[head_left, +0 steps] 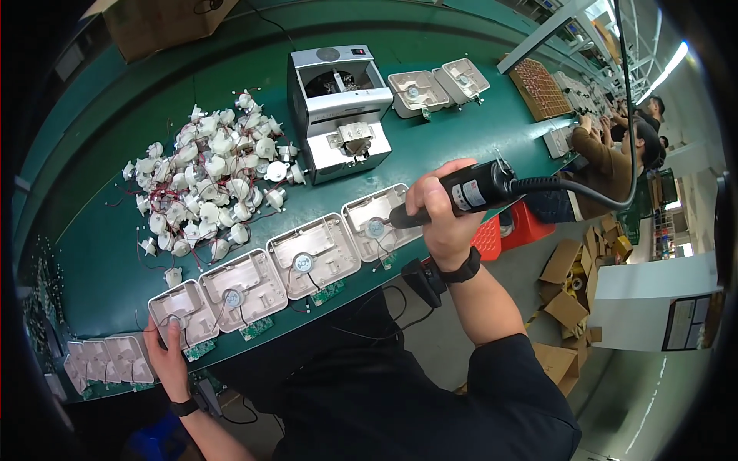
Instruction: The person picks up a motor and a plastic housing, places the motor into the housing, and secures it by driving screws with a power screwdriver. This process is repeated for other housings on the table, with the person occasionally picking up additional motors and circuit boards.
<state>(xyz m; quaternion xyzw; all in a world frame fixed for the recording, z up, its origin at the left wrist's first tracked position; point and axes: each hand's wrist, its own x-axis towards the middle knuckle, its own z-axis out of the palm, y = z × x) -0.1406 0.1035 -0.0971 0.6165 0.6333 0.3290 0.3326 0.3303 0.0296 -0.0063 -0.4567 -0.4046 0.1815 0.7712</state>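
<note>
My right hand is wrapped round a black corded electric screwdriver, whose nose points left over the rightmost housing of the row. My left hand grips the left side of an off-white plastic housing, thumb inside near its round speaker and fingers along the outer wall. Two more open housings, one in the middle left and one in the middle right, lie between that one and the rightmost housing. Round speakers sit inside them, and green circuit boards hang by wires at their near edges.
A pile of white wired motor-like parts covers the table's left middle. Beside it stands a grey screw-feeder machine. More housings lie behind right, others at far left. The screwdriver's cable loops right. Co-workers sit beyond, near cardboard boxes.
</note>
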